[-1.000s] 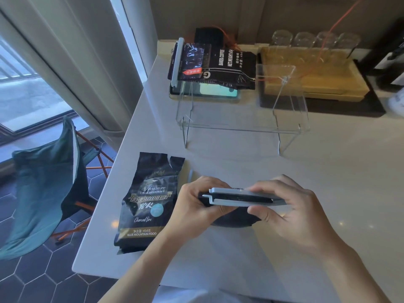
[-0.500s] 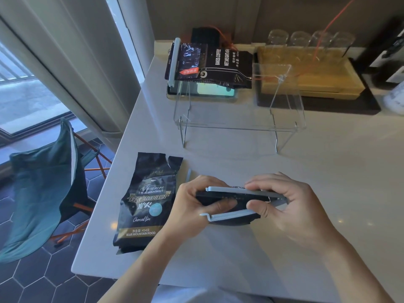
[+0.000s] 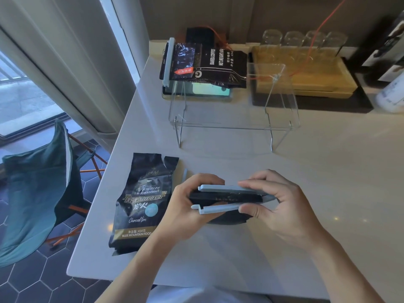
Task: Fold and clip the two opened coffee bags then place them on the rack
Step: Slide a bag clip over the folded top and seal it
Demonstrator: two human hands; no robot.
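A black coffee bag [image 3: 225, 197] stands at the table's near middle, its folded top between the two spread arms of a pale blue clip [image 3: 220, 209]. My left hand [image 3: 185, 211] grips the bag's left end. My right hand [image 3: 282, 206] pinches the clip's arms at their right end, thumb under, fingers on top. A second black coffee bag [image 3: 142, 202], torn open at the top, lies flat to the left. Another pale blue clip [image 3: 185, 174] lies beside it. A clear acrylic rack [image 3: 234, 127] stands further back, with a clipped black coffee bag [image 3: 205, 64] lying on its left part.
A yellow tray [image 3: 306, 77] with several upturned glasses [image 3: 303, 39] sits on a black mat at the back right. A white bottle [image 3: 391, 92] stands at the far right. The table's left edge drops to a tiled floor with a teal folding chair [image 3: 37, 193].
The clip, shut a second ago, has spread open; its lower arm swung down and now sits below the bag's folded top. Both hands stayed in place.
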